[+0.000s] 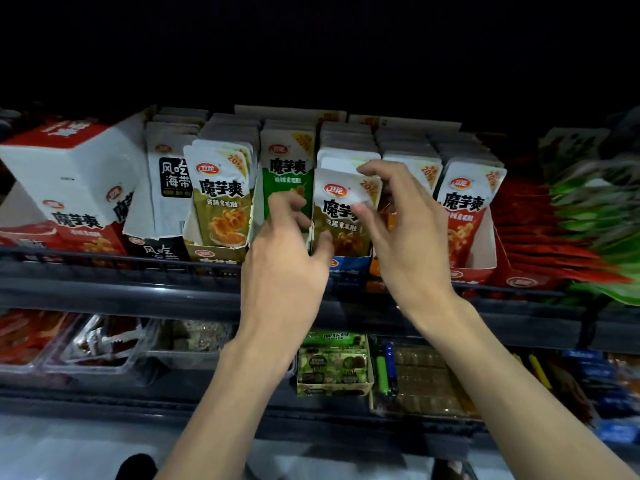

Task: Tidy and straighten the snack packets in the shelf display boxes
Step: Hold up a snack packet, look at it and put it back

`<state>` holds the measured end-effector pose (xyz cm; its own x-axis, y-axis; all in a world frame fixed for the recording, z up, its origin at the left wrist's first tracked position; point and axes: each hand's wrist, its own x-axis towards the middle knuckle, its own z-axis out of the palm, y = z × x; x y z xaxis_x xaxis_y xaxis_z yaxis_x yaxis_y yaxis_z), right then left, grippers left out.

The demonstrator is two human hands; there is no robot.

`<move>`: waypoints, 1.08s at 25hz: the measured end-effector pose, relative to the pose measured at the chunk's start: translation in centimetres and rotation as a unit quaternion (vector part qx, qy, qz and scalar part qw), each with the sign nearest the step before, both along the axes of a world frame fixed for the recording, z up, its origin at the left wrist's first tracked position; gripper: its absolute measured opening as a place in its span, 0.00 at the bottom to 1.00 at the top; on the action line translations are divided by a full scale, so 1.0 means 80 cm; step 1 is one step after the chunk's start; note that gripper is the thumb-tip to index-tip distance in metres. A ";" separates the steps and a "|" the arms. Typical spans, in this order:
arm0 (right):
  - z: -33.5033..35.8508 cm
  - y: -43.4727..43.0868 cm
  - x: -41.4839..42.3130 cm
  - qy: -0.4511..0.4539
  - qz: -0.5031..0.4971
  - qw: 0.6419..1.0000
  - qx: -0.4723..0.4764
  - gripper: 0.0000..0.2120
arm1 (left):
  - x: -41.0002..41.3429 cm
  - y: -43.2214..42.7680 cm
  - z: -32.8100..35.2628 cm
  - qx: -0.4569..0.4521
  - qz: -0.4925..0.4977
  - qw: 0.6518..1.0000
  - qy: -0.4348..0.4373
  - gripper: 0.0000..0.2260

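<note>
near: left hand (pixel 284 251) curls round the front olive packet's (pixel 337 216) left edge, right hand (pixel 401 230) pinches its top right corner | packet: front of blue-fronted display box (pixel 349 266), slightly tilted | do: level both sides, seat it flush against stack behind (pixel 346 155) | room: green packets (pixel 285 168) tight left, open above

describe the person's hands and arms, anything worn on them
The left hand and right hand are bare: no gloves, rings, watch or bracelet show. The forearms are bare too, with no sleeve in view down to the bottom edge of the picture.
</note>
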<state>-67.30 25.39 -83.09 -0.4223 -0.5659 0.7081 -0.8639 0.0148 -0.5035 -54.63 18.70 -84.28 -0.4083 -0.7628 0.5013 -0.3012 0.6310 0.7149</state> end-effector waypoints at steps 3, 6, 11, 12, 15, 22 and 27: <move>0.002 0.001 -0.001 -0.118 -0.005 0.993 0.006 0.08 | -0.001 -0.002 -0.003 -0.001 0.001 1.000 -0.016 0.17; 0.014 0.007 0.000 -0.201 0.014 0.978 -0.052 0.02 | 0.001 -0.003 -0.004 0.006 -0.012 1.000 -0.012 0.15; 0.049 0.021 -0.008 -0.229 0.109 0.950 -0.182 0.04 | 0.006 0.001 0.003 0.024 -0.053 0.997 0.049 0.13; 0.052 0.022 -0.010 -0.227 0.117 0.948 -0.190 0.05 | 0.007 0.001 0.004 0.037 -0.060 0.995 0.070 0.12; 0.055 0.023 -0.011 -0.261 0.127 0.938 -0.188 0.06 | 0.011 0.005 0.012 0.077 -0.096 0.984 0.130 0.06; 0.049 0.020 0.008 -0.376 0.197 0.902 -0.079 0.11 | 0.021 0.015 0.019 0.060 -0.183 0.963 0.189 0.14; 0.053 0.018 0.018 -0.377 0.193 0.904 -0.056 0.16 | 0.029 0.008 0.020 0.050 -0.163 0.967 0.190 0.14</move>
